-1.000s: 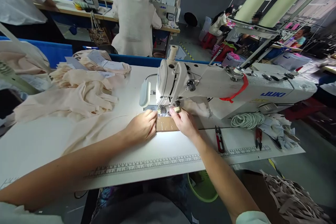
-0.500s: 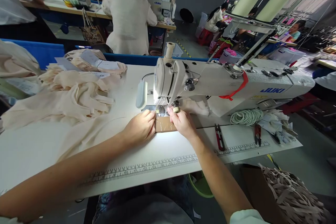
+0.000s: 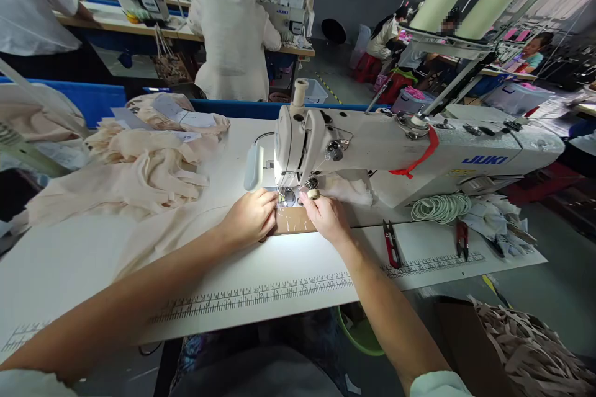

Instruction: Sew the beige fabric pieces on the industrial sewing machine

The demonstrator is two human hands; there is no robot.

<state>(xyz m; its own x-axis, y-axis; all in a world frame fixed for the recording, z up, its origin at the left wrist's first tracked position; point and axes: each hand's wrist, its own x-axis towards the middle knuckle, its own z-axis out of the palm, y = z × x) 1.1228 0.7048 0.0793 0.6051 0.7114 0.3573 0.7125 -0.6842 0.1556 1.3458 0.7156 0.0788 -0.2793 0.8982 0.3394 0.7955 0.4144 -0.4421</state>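
Note:
A white JUKI sewing machine (image 3: 395, 142) stands in front of me, with its lit needle area (image 3: 285, 197) between my two hands. My left hand (image 3: 250, 216) is closed just left of the needle, its fingertips pinched by the presser foot; whatever they hold is too small to make out. On the other side, my right hand (image 3: 329, 218) is closed, with thumb and fingers beside a small round knob (image 3: 313, 189); its grip is hidden. A brown plate (image 3: 294, 221) lies between the hands. Pale cream fabric (image 3: 347, 189) lies under the machine arm, behind my right hand.
Piles of cream fabric pieces (image 3: 139, 180) with paper labels cover the table's left. Two thread snips (image 3: 391, 245), a coil of pale green cord (image 3: 440, 208) and scraps (image 3: 500, 223) lie right. A ruler strip (image 3: 261, 294) runs along the front. Co-workers sit beyond.
The camera view has shifted slightly, moving the scene a little to the right. Both hands stay by the needle in nearly the same pose.

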